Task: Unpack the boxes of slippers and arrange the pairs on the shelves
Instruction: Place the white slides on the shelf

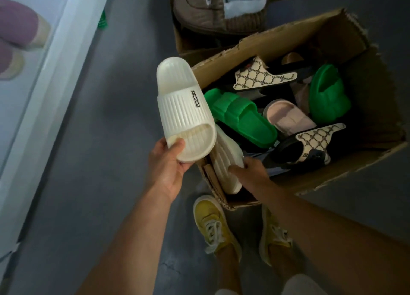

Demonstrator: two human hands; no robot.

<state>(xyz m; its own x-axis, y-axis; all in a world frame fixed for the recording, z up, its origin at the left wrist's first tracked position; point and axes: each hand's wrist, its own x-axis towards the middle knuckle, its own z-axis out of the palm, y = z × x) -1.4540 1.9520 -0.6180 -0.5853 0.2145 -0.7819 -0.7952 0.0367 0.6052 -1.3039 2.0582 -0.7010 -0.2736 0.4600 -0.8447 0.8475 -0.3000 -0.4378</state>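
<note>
My left hand grips a white ribbed slipper by its toe end and holds it above the floor, left of an open cardboard box. My right hand reaches into the box's near corner, its fingers curled round the matching white slipper, which stands on its side against the box wall. The box also holds two green slippers, a pale pink slipper and two patterned beige-and-black slippers. A white shelf runs along the left, with pink slippers on it.
A second cardboard box behind the first holds brown fuzzy slippers with a light blue lining. My feet in yellow sneakers stand against the near box on the dark grey floor.
</note>
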